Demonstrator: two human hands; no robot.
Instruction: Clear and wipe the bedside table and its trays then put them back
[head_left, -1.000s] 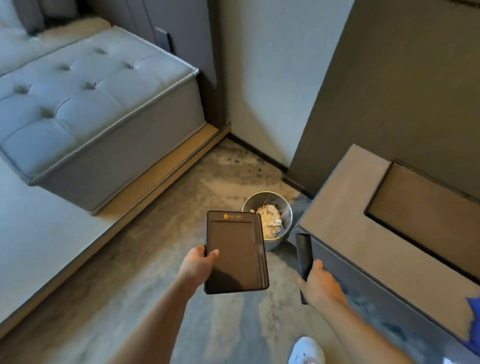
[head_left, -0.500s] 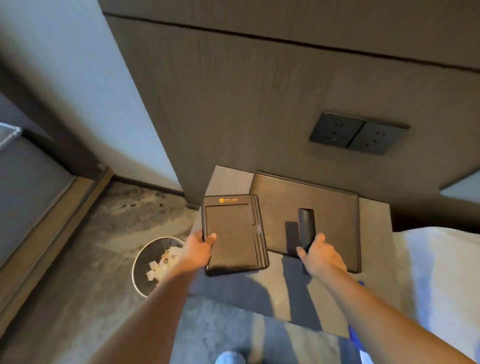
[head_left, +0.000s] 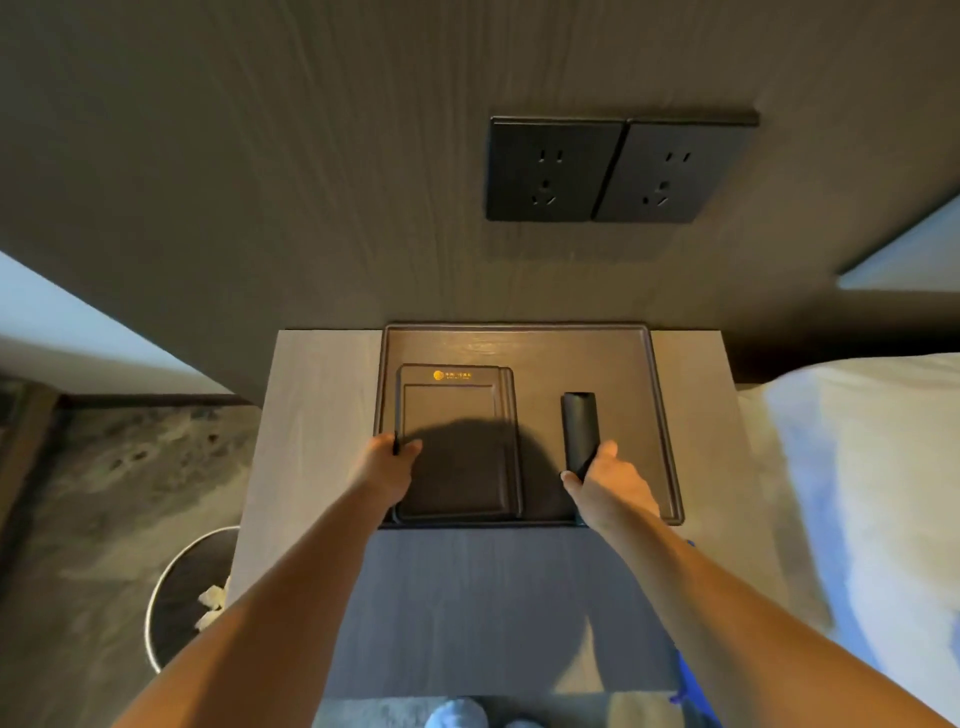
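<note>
The small tray is gripped by the left hand and the remote by the right hand, being set inside the large tray for return.

Both arms are bare, with no sleeves, right up from the left hand and the right hand. Below them, a light blue shoe peeks out.

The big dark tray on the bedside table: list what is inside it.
Inside the big tray: a smaller dark tray with a gold logo on the left, gripped by the left hand, and a dark remote on the right, gripped by the right hand. The remote's near end is covered.
</note>
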